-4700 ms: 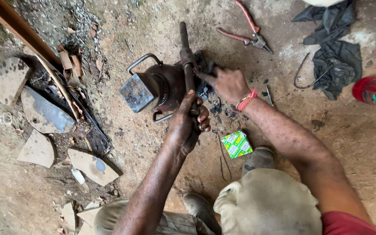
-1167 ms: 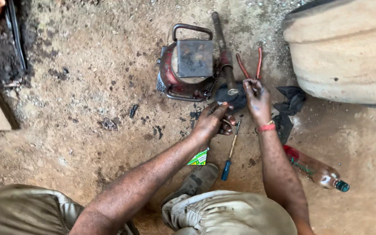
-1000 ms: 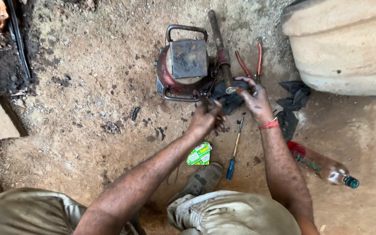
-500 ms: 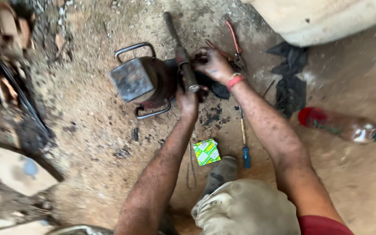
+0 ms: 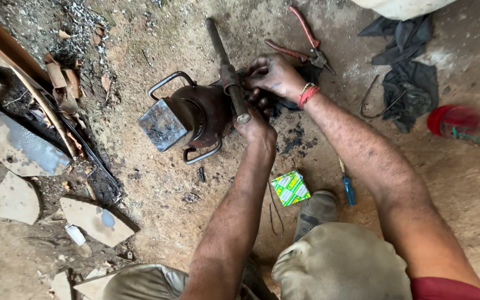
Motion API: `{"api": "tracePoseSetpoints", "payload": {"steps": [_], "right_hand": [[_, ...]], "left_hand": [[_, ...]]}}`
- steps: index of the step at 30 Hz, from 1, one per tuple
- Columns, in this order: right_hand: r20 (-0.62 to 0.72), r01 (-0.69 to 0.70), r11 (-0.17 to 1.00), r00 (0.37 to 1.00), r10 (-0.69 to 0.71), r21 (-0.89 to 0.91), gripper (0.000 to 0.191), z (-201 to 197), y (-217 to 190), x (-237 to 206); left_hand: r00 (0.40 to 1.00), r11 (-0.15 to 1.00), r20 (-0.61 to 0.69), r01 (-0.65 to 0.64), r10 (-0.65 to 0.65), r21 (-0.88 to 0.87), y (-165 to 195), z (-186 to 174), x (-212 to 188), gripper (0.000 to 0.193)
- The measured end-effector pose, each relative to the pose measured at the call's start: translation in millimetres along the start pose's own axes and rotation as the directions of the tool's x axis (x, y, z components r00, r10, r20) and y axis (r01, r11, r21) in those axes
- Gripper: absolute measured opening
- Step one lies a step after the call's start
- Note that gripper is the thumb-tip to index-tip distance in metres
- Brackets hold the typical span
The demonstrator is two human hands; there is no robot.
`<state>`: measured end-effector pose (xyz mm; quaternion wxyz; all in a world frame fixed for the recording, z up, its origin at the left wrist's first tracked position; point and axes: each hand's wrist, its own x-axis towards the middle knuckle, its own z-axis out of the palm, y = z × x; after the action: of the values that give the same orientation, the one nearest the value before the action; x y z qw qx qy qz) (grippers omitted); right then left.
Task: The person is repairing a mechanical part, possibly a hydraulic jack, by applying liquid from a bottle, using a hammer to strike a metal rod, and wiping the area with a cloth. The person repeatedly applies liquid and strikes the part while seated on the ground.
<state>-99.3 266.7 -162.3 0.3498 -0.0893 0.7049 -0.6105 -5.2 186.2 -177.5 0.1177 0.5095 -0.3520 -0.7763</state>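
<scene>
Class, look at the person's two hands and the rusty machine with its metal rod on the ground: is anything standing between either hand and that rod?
Nothing visible does. The left hand is at the near end of the metal rod, and the right hand rests against it where it meets the rusty machine. The red pliers lie behind the right hand, out of the way.

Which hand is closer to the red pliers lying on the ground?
Right. The right hand sits just beside the red-handled metal pliers, almost touching them. The left hand is lower, at the near end of the dark metal shaft, farther away.

Small green-and-yellow box [image 5: 289, 188] flat on the dirt beside the screwdriver [image 5: 347, 185]
</scene>
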Motion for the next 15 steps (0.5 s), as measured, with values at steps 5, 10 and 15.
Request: {"api": "tracePoseSetpoints", "payload": {"steps": [5, 10, 15], "right_hand": [[0.165, 0.419, 0.851, 0.908, -0.385, -0.317, 0.026, -13.2, 10.1, 5.7], [0.220, 0.506, 0.832, 0.859, -0.462, -0.226, 0.045, -18.2, 23.9, -8.0], [-0.023, 0.161, 0.974, 0.986, -0.167, -0.159, 0.043, -10.2, 37.9, -29.1]], "left_hand": [[0.951, 0.911, 0.300, 0.187, -0.074, -0.367, 1.5, -9.8, 20.4, 0.011], [0.888, 0.763, 0.406, 0.413, -0.217, -0.497, -7.7, -24.1, 38.5, 0.018], [0.943, 0.778, 0.244, 0.327, -0.228, -0.537, -13.0, -6.1, 30.7, 0.019]]}}
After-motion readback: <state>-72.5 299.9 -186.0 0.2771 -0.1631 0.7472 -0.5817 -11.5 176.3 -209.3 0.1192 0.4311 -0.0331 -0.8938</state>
